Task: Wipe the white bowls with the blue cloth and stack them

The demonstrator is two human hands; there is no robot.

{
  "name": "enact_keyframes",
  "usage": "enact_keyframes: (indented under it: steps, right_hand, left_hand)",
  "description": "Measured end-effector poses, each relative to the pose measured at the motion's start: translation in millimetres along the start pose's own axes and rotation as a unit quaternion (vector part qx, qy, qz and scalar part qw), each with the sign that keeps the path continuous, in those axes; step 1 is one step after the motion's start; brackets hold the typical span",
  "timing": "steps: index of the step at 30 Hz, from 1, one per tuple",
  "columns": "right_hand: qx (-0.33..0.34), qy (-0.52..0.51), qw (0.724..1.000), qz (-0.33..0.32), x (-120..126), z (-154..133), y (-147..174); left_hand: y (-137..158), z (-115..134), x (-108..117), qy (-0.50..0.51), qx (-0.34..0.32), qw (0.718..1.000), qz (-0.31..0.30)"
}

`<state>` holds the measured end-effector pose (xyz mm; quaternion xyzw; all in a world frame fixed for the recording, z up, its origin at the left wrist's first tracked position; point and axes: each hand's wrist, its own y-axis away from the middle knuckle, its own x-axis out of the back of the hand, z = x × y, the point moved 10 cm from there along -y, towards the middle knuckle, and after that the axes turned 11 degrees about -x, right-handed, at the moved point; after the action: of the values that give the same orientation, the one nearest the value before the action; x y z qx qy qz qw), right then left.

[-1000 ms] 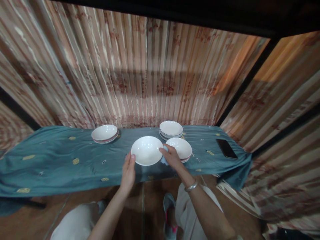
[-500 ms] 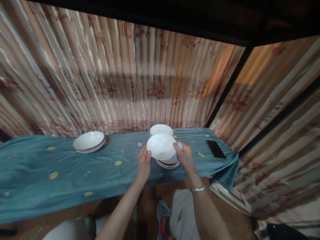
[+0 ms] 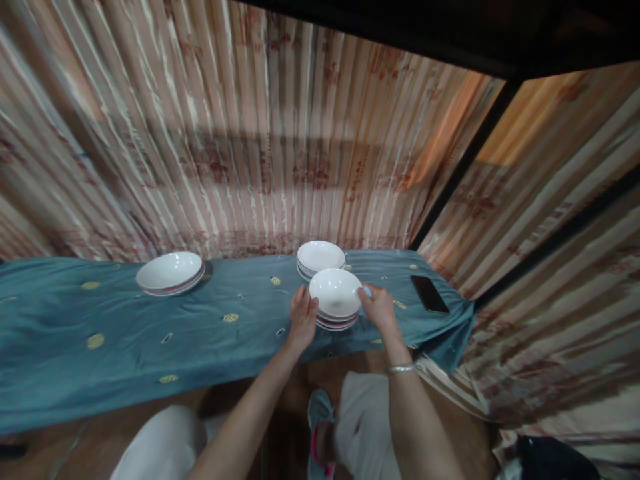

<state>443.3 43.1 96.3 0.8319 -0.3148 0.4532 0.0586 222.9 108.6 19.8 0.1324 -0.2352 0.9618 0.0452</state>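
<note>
A white bowl [image 3: 335,292] is held by its rim between my two hands, at the top of a short stack of white dishes [image 3: 336,325] with dark red rims near the table's front edge. My left hand [image 3: 303,316] grips its left side, thumb on the rim. On the right side, my right hand [image 3: 377,305] pinches the rim, and a bit of something light blue [image 3: 367,291] shows at its fingers, too small to name. Just behind stands another stack of white bowls [image 3: 321,255] with dark rims, partly hidden by the held bowl.
A further stack of white dishes [image 3: 170,272] sits at the left on the blue-green tablecloth [image 3: 200,340]. A black phone [image 3: 429,294] lies near the table's right end. Pleated curtains [image 3: 240,167] hang behind, with a dark frame post [image 3: 465,160] at the right.
Both hands have brought the bowl down and slightly right, from above the front stack onto its top. Less of the light blue thing shows. The view has shifted a little.
</note>
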Motion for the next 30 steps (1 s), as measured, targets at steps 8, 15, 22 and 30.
enact_keyframes:
  steps: [8,15,22,30]
  right_hand:
    - [-0.01,0.07,0.997,-0.022,-2.1,3.6,3.2]
    - [-0.015,0.142,0.989,-0.042,-6.5,-2.1,4.4]
    - [-0.054,0.13,0.989,-0.039,-2.1,2.5,3.6]
    - [-0.099,-0.038,0.994,0.022,13.3,8.7,-3.6]
  left_hand:
    - [8.8,-1.3,-11.2,-0.042,0.018,0.999,-0.014]
    - [7.2,-2.3,-13.3,-0.022,0.021,0.999,-0.011]
    - [5.9,-9.5,-18.3,0.021,0.033,0.999,-0.015]
    - [10.0,-8.6,-21.0,0.102,0.051,0.993,-0.006]
